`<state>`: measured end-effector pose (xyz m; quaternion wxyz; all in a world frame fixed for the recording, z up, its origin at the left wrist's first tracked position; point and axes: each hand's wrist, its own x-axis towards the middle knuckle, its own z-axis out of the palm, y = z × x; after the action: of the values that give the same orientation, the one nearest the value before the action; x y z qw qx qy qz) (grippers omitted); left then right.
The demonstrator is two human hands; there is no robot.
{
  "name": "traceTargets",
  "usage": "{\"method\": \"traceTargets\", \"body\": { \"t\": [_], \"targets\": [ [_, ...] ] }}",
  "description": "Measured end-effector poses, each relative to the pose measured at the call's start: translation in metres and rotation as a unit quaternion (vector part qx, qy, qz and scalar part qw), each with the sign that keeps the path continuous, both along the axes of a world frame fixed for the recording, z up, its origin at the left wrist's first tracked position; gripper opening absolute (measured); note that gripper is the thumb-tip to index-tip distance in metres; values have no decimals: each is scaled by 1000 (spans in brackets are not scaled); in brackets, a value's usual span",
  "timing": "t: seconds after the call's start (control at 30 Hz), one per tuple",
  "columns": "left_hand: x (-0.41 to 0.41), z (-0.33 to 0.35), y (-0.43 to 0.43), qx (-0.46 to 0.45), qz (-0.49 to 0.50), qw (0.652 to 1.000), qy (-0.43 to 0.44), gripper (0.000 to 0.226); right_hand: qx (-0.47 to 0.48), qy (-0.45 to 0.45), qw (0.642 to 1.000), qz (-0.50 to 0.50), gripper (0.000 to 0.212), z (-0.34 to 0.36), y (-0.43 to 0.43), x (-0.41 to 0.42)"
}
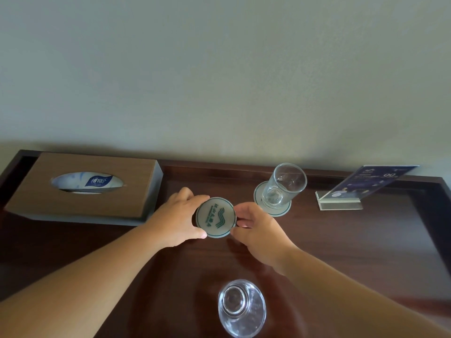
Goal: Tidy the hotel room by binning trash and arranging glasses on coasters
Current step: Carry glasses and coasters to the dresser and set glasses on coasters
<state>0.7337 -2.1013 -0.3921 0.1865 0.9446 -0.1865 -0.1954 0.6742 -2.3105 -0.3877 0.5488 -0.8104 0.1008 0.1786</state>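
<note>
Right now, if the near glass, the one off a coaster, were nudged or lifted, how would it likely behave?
The near glass looks clear and rigid, so probably breakable if dropped. It stands on end on the polished table, so a nudge would likely slide it. Its smooth wall may be slippery to grip.

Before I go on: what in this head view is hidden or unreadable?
Head view only.
1. Whether the held coaster touches the table: the left hand and right hand cover its edges.
2. The print on the far coaster: the far glass stands on it.
3. The sign text: too small, blurred.
4. Any bin: outside the frame.
</note>
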Motion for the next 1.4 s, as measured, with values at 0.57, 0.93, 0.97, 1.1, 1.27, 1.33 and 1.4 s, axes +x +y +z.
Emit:
{"method": "traceTargets", "body": {
  "t": [0.57,0.93,0.97,1.1,1.27,1.33,1.4],
  "targets": [
    [9,-1,-1,8,18,998,52,85,69,18,997,-35,35,8,3,2],
    [3,0,2,18,31,999,28,81,93,17,996,9,50,3,-1,1],
    [5,1,1,26,26,999,35,85,104,19,994,-3,48,3,-1,3],
    [8,2,-1,18,30,998,54,78,171,47,982,-69,47,2,-4,8],
    [4,3,0,-2,55,997,57,78,243,77,960,-114,54,1,-4,14],
    [0,3,-1,-30,58,997,41,73,243,80,961,-108,54,1,-3,15],
    [-5,3,-1,-65,57,996,28,68,225,79,967,-92,54,3,-3,14]
  ]
}}
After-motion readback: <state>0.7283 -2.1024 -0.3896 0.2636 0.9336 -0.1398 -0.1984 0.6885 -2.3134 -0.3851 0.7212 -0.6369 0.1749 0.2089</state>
